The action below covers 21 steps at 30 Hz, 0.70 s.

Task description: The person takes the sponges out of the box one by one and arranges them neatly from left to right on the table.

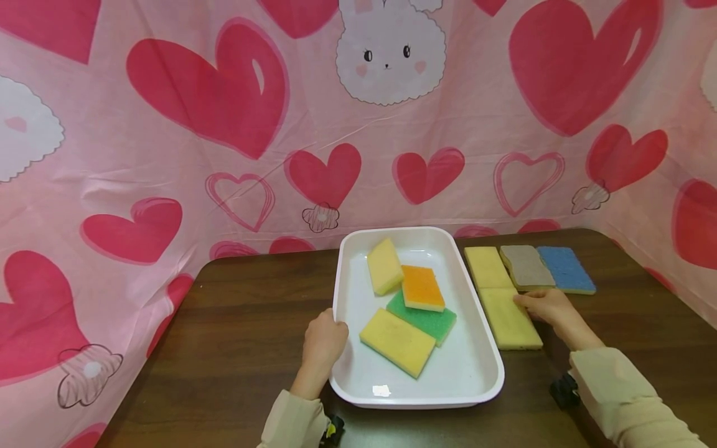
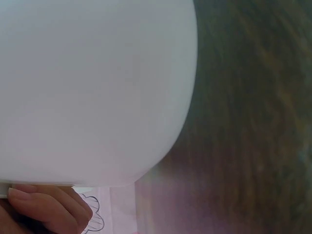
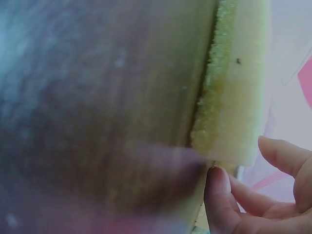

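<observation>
My left hand [image 1: 326, 339] grips the left rim of a white tray [image 1: 459, 379], its curled fingers [image 2: 51, 207] showing at the rim in the left wrist view. Inside the tray lie a pale yellow sponge [image 1: 383, 267], an orange-topped sponge [image 1: 422, 286], a green-topped sponge [image 1: 439, 322] and a yellow sponge [image 1: 398, 339] with a green underside. To the right of the tray, my right hand [image 1: 551, 308] is at the right edge of a yellow sponge [image 1: 510, 323] on the table. In the right wrist view, thumb and fingertips [image 3: 218, 180] stand apart beside the sponge end [image 3: 234, 141].
Above that yellow sponge lies another yellow sponge [image 1: 487, 266], end to end with it. A grey sponge [image 1: 526, 266] and a blue sponge [image 1: 566, 269] lie to its right. Behind the dark wooden table [image 1: 246, 323] hangs a pink heart-patterned cloth [image 1: 313, 112].
</observation>
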Each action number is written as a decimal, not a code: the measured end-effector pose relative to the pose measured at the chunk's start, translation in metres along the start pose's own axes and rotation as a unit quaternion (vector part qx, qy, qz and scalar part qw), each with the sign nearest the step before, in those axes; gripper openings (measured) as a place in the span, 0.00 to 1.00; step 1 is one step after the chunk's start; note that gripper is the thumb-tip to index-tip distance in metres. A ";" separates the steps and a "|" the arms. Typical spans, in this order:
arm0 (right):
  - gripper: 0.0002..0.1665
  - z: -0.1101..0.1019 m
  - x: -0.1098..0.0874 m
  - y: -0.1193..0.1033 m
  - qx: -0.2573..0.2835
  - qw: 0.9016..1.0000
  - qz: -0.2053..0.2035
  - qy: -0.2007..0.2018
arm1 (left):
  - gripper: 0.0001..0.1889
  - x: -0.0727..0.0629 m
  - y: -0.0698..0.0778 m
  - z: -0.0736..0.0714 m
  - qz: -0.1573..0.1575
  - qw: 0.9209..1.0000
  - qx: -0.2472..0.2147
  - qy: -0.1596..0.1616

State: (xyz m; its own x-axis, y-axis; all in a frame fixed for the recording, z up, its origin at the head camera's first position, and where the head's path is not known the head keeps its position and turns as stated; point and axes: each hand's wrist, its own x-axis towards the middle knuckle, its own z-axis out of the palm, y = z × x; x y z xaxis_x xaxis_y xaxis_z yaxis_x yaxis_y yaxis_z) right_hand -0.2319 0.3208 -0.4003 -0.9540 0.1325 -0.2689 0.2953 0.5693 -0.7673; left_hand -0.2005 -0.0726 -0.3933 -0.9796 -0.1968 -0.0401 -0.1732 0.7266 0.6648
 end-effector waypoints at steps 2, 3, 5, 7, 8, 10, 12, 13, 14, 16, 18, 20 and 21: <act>0.37 0.000 -0.001 -0.002 -0.002 1.000 0.000 0.004 | 0.15 0.001 0.000 0.001 -0.001 1.000 0.000 -0.001; 0.38 -0.001 -0.002 -0.004 -0.005 1.000 0.000 0.001 | 0.15 0.000 0.000 0.000 -0.001 1.000 0.000 -0.002; 0.42 -0.002 -0.005 -0.008 -0.014 1.000 0.002 -0.003 | 0.15 0.001 0.000 0.000 -0.004 1.000 0.001 -0.005; 0.45 -0.003 -0.007 -0.013 -0.022 1.000 0.006 -0.012 | 0.15 0.000 0.000 0.000 -0.007 1.000 0.001 -0.007; 0.47 -0.003 -0.009 -0.016 -0.028 0.999 0.008 -0.016 | 0.15 0.000 0.000 0.000 -0.006 1.000 0.002 -0.007; 0.50 -0.004 -0.013 -0.022 -0.031 0.999 0.012 -0.022 | 0.15 0.000 0.001 -0.001 -0.006 1.000 0.003 -0.007; 0.53 -0.004 -0.017 -0.029 -0.031 0.999 0.009 -0.025 | 0.15 0.000 0.001 -0.001 -0.005 1.000 0.003 -0.006; 0.53 -0.005 -0.019 -0.033 -0.034 0.999 0.006 -0.024 | 0.15 0.000 0.001 -0.001 -0.004 1.000 0.004 -0.006; 0.53 -0.004 -0.021 -0.037 -0.037 0.999 0.001 -0.022 | 0.15 0.000 0.002 -0.001 -0.003 1.000 0.004 -0.005; 0.53 -0.003 -0.025 -0.044 -0.037 0.999 -0.011 -0.020 | 0.15 0.000 0.001 -0.001 -0.003 1.000 0.005 -0.002; 0.52 -0.001 -0.030 -0.051 -0.043 0.999 -0.024 -0.015 | 0.15 0.000 0.001 0.000 -0.002 1.000 0.006 0.000; 0.51 0.002 -0.034 -0.059 -0.042 0.998 -0.040 -0.013 | 0.15 0.000 0.001 0.000 -0.002 1.000 0.005 0.001; 0.50 0.003 -0.036 -0.062 -0.042 0.998 -0.048 -0.011 | 0.15 0.000 0.000 0.000 -0.002 1.000 0.004 0.001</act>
State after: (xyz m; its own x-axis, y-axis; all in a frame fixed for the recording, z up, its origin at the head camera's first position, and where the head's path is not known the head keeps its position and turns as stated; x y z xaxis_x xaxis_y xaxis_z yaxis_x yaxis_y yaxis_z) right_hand -0.2158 0.2782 -0.3449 -0.9760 0.0568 -0.2100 0.1964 0.6453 -0.7383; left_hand -0.2008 -0.0722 -0.3931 -0.9787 -0.2013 -0.0412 -0.1780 0.7308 0.6590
